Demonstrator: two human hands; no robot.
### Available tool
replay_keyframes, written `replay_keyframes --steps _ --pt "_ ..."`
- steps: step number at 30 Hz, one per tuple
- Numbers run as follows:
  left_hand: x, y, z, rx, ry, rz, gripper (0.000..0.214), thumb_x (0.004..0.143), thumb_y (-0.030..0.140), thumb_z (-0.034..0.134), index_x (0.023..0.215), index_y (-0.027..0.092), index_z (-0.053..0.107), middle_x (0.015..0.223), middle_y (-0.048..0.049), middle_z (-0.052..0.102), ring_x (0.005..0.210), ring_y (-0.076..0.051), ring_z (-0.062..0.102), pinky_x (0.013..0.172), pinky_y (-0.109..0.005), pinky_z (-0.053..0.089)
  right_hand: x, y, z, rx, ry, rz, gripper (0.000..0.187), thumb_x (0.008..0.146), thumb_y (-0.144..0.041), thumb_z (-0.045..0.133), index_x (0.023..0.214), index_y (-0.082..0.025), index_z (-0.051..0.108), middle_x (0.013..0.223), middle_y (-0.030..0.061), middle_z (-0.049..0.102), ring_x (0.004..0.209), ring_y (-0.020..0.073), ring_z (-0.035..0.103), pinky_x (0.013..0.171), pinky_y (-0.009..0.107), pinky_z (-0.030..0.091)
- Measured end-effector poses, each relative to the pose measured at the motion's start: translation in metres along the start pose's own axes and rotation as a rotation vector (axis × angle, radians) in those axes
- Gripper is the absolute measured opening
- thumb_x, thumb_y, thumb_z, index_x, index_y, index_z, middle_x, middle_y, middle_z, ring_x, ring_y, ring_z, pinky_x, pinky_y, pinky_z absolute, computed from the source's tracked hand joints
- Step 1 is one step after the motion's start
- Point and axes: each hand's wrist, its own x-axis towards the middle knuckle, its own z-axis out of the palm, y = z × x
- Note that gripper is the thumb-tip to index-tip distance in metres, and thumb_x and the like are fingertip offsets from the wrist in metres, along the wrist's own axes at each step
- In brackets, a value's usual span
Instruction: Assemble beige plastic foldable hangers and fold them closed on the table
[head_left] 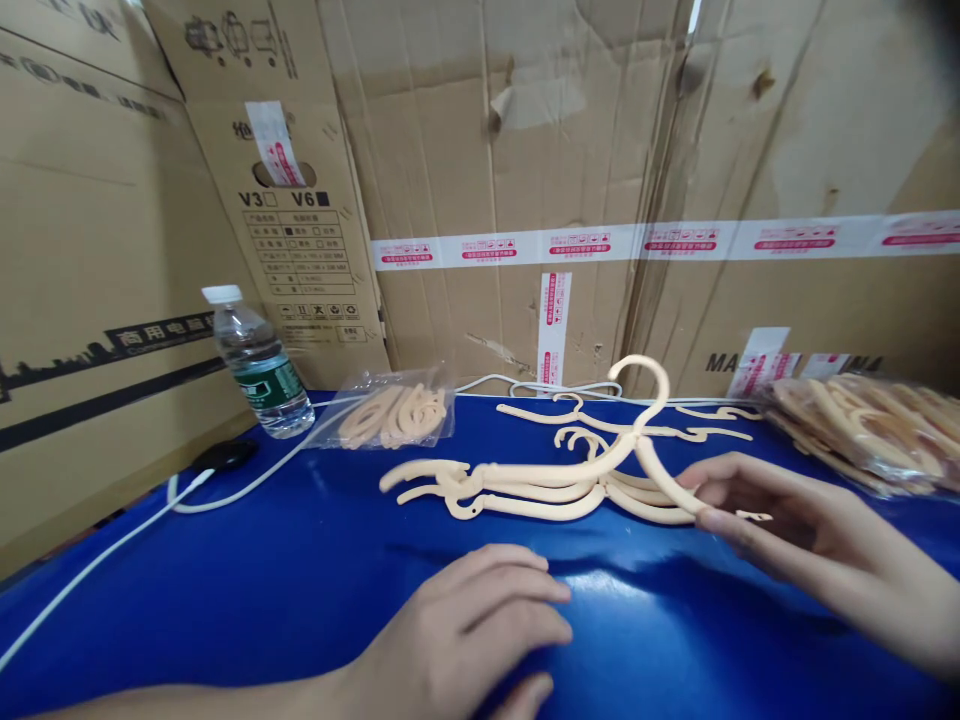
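Observation:
My right hand (795, 530) pinches the right arm of a cream plastic clothes hanger (555, 475) between thumb and fingers. The hanger's hook (660, 380) points up, and its left arm reaches over other hangers (540, 508) of the same kind lying below it. Whether it touches them I cannot tell. Over the blue table (225, 590), nearer to me, my left hand (480, 620) holds nothing, its fingers loosely bent and apart. More hangers (555, 412) lie flat behind the held one.
A clear bag of folded cream pieces (397, 412) lies at the back left, beside a water bottle (262, 370). Bagged hangers (877, 425) are piled on the right. A white cable (232, 490) runs to a black device (225, 455). Cardboard boxes (480, 180) wall off the back.

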Motion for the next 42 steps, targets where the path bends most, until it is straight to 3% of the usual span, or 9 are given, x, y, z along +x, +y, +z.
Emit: replay_keyframes --steps 2,4,12,16,18,23,29,35,42 --pt "-0.005 -0.005 0.005 0.231 0.022 0.219 0.018 0.093 0.021 0.054 0.105 0.015 0.066 0.112 -0.0098 0.073 0.11 -0.026 0.064 0.1 -0.036 0.048 0.001 -0.001 0.002 -0.062 -0.063 -0.032 0.029 0.088 -0.051 0.06 0.091 -0.022 0.064 0.088 0.0062 0.069 0.079 0.0221 0.066 0.065 0.026 0.056" --pt "-0.009 -0.011 0.01 0.37 0.034 0.256 0.027 0.099 0.031 0.046 0.11 0.014 0.065 0.114 -0.0096 0.073 0.111 -0.025 0.063 0.102 -0.038 0.045 0.002 0.001 0.005 -0.148 -0.086 -0.081 0.027 0.091 -0.049 0.058 0.087 -0.023 0.064 0.087 0.0056 0.068 0.08 0.0222 0.066 0.066 0.028 0.056" --pt "-0.011 -0.013 0.007 0.426 -0.167 0.07 0.048 0.094 0.054 0.048 0.123 0.017 0.058 0.123 -0.0091 0.068 0.11 -0.026 0.064 0.098 -0.04 0.049 0.004 0.013 0.007 -0.391 -0.169 -0.217 0.018 0.096 -0.033 0.047 0.09 -0.022 0.06 0.09 0.0062 0.065 0.08 0.0211 0.063 0.07 0.034 0.054" --pt "-0.004 0.0 -0.005 0.509 -0.361 -0.071 0.049 0.087 0.049 0.062 0.127 0.02 0.058 0.138 -0.0097 0.058 0.125 -0.03 0.055 0.101 -0.043 0.049 0.004 0.017 0.008 -0.485 -0.178 -0.264 0.017 0.097 -0.028 0.044 0.09 -0.022 0.058 0.091 0.0066 0.061 0.084 0.0222 0.059 0.071 0.037 0.051" --pt "-0.002 0.005 -0.008 0.546 -0.378 -0.133 0.052 0.084 0.047 0.067 0.129 0.022 0.057 0.144 -0.0094 0.052 0.131 -0.032 0.049 0.104 -0.047 0.046 0.006 0.019 0.009 -0.504 -0.162 -0.29 0.017 0.097 -0.025 0.043 0.089 -0.022 0.058 0.09 0.0069 0.06 0.084 0.0225 0.057 0.071 0.037 0.051" --pt "-0.004 0.006 -0.004 0.578 -0.379 -0.152 0.052 0.089 0.052 0.059 0.132 0.023 0.056 0.145 -0.0069 0.052 0.133 -0.031 0.047 0.108 -0.051 0.042 0.007 0.018 0.01 -0.54 -0.08 -0.293 0.016 0.097 -0.024 0.043 0.101 -0.019 0.057 0.106 0.0126 0.059 0.098 0.025 0.058 0.081 0.04 0.053" --pt "-0.004 -0.004 -0.006 0.591 -0.426 -0.069 0.053 0.094 0.056 0.048 0.135 0.023 0.055 0.145 -0.0064 0.05 0.129 -0.032 0.052 0.103 -0.051 0.047 0.0 0.016 0.017 -0.744 -0.129 -0.287 0.054 0.1 -0.038 0.04 0.149 -0.014 0.032 0.151 0.0182 0.037 0.14 0.0337 0.033 0.108 0.058 0.037" --pt "-0.003 -0.008 -0.01 0.529 -0.407 -0.053 0.054 0.092 0.053 0.055 0.14 0.028 0.05 0.147 -0.0041 0.047 0.13 -0.032 0.051 0.103 -0.046 0.048 0.002 0.013 0.017 -0.832 -0.329 -0.193 0.058 0.102 -0.036 0.029 0.153 -0.008 0.023 0.157 0.0159 0.021 0.145 0.0329 0.019 0.114 0.063 0.023" --pt "-0.011 -0.012 0.006 0.56 -0.289 -0.096 0.061 0.09 0.058 0.053 0.143 0.03 0.045 0.15 -0.0074 0.044 0.133 -0.034 0.047 0.107 -0.05 0.041 0.005 0.012 0.012 -0.853 -0.351 -0.141 0.06 0.102 -0.037 0.028 0.153 -0.005 0.022 0.157 0.017 0.018 0.145 0.0324 0.018 0.115 0.062 0.022"
